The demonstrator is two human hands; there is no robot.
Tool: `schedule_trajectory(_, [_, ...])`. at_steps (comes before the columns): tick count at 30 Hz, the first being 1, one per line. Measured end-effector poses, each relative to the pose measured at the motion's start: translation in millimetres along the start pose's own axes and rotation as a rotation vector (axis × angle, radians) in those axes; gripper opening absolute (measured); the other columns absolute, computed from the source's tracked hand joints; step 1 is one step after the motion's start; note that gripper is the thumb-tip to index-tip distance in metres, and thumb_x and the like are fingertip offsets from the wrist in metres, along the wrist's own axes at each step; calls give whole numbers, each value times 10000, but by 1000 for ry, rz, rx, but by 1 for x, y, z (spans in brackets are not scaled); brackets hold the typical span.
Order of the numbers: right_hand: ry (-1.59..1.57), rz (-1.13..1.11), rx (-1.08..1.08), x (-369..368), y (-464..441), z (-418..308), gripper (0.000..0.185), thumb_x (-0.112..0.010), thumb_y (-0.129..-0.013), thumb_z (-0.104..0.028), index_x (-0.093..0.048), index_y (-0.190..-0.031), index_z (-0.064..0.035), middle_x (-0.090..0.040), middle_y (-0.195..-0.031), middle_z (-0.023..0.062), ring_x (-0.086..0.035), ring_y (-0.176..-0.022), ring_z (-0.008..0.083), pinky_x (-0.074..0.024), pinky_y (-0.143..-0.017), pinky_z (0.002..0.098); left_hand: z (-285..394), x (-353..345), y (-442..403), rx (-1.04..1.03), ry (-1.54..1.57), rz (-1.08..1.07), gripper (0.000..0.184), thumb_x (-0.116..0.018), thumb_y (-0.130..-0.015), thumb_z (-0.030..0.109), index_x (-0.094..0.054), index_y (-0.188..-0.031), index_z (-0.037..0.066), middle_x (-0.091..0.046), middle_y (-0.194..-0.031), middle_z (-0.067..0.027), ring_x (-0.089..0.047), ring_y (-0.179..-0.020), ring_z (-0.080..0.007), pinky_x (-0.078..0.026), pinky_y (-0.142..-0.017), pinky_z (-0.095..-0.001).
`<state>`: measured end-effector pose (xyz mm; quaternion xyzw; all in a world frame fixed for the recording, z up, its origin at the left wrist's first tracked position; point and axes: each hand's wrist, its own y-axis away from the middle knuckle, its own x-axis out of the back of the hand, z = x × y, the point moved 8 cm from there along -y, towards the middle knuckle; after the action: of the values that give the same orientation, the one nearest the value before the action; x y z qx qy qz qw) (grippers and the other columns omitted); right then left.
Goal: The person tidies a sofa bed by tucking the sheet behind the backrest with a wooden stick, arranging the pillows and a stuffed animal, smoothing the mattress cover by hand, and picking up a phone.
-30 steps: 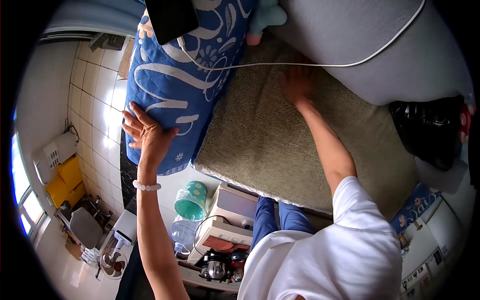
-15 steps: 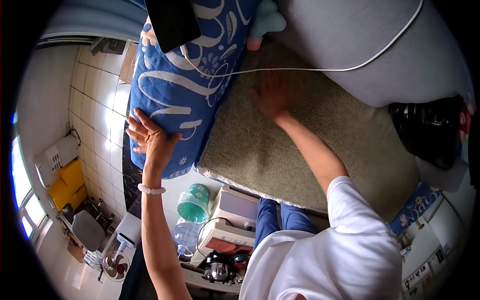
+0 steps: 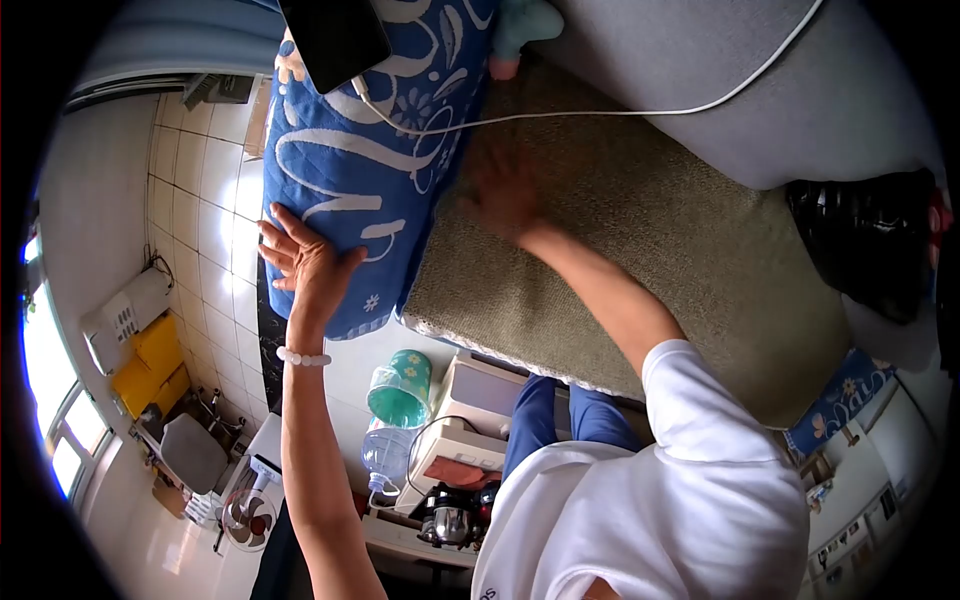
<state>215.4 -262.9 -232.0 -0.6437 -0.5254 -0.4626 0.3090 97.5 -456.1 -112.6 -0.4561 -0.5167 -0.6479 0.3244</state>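
Observation:
My left hand [image 3: 312, 265], with a pale bead bracelet [image 3: 303, 357] at the wrist, lies with fingers spread on a blue cover with white patterns [image 3: 345, 160]. My right hand [image 3: 507, 195] is over the olive-brown seat surface [image 3: 640, 240], close to the blue cover's edge. Motion blurs it, though its fingers look stretched out, and I see nothing held in it. Whether it touches the surface I cannot tell. A black-screened phone or tablet [image 3: 335, 40] rests on the blue cover, with a white cable [image 3: 560, 113] plugged in and running right.
A grey cushion-like form [image 3: 720, 60] and a black plastic bag [image 3: 865, 240] lie at the right. A teal plush piece [image 3: 527, 25] sits at the top. Below are a green bin [image 3: 402, 385], a clear water bottle [image 3: 388, 450] and a white cabinet [image 3: 478, 395]. A fan [image 3: 247, 520] stands lower left.
My right hand has moved left across the olive-brown surface, towards the blue cover. The left hand stays on the cover. The whole view has shifted slightly.

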Motion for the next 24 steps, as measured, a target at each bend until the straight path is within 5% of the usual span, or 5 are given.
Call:
schedule_trajectory(3, [-110, -109, 181, -33, 45, -76, 570, -463, -834, -381, -373, -1279, -36, -282, -1364, 184, -222, -1282, 303, -101, -1063, 473, 3, 5, -4, 28, -7, -42, 1180, -751, -648, 273, 183, -1344, 80, 182, -1361, -311, 80, -1222, -572, -57, -891, -727])
schedule_trajectory(8, [-341, 73, -82, -28, 73, -85, 380, -597, -686, -22, -544, -1060, 15, -495, -1103, 197, -462, -1059, 312, -406, -871, 422, -3, -1, -5, 51, -18, -105, 1213, -754, -637, 308, 214, -1327, 68, 203, -1357, -304, 121, -1223, -558, -92, -899, -719])
schedule_trajectory(13, [-239, -155, -682, -61, 50, -61, 341, -636, -705, -147, -545, -1005, -13, -537, -1010, 189, -519, -961, 306, -429, -772, 398, -4, -1, -6, 54, -44, -128, 1236, -766, -626, 320, 224, -1324, 78, 224, -1363, -273, 115, -1241, -531, -105, -921, -700])
schedule_trajectory(19, [-266, 60, -834, -59, 39, -85, 499, -440, -823, -160, -287, -1273, -9, -466, -1115, 214, -462, -1023, 350, -397, -812, 479, -1, 0, -4, 33, -22, -124, 1243, -767, -634, 306, 249, -1308, 64, 231, -1343, -302, 127, -1214, -568, -117, -901, -718])
schedule_trajectory(24, [-292, 43, -936, -65, 39, -83, 390, -442, -812, -148, -391, -1173, -11, -519, -1037, 202, -522, -941, 338, -450, -743, 442, -3, -3, -6, 8, -79, -154, 1275, -752, -627, 368, 297, -1278, 53, 251, -1327, -314, 110, -1205, -587, -166, -883, -722])
